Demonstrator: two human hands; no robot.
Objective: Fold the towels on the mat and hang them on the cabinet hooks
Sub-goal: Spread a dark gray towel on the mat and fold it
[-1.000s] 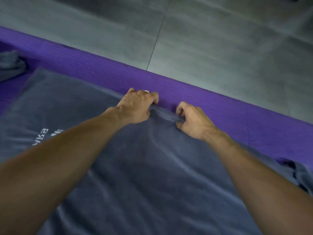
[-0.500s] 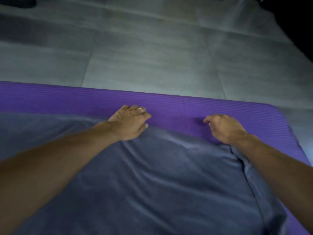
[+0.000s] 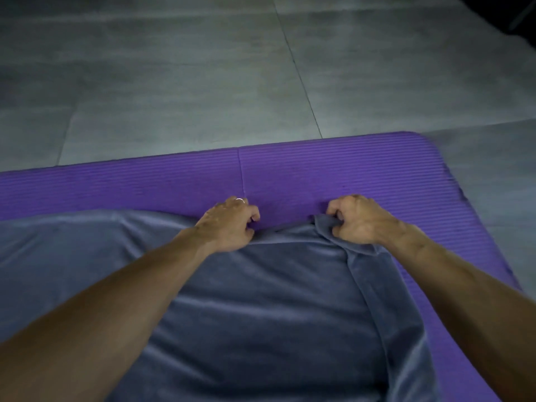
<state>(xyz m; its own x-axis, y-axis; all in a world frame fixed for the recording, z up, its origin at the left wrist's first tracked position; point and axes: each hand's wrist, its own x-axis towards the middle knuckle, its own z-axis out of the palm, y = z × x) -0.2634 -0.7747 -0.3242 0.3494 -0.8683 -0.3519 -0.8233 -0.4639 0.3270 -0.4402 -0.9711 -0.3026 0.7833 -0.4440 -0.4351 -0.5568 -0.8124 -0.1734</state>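
A large grey-blue towel (image 3: 261,309) lies spread over the purple ribbed mat (image 3: 333,172). At the towel's far edge, my left hand (image 3: 229,223), with a ring on one finger, has its fingers curled down onto the hem. My right hand (image 3: 359,220) grips the towel's far right corner, and the cloth bunches up between its fingers. The towel's right side edge is folded over in a long ridge running toward me. No cabinet or hooks are in view.
Grey tiled floor (image 3: 203,82) stretches beyond the mat. The mat's rounded far right corner (image 3: 429,143) lies close to my right hand. A dark shape fills the top right corner of the view.
My right hand slid right along the far hem and took hold of the corner. My left hand followed rightward along the hem. The view swung right, bringing the mat's right end into sight.
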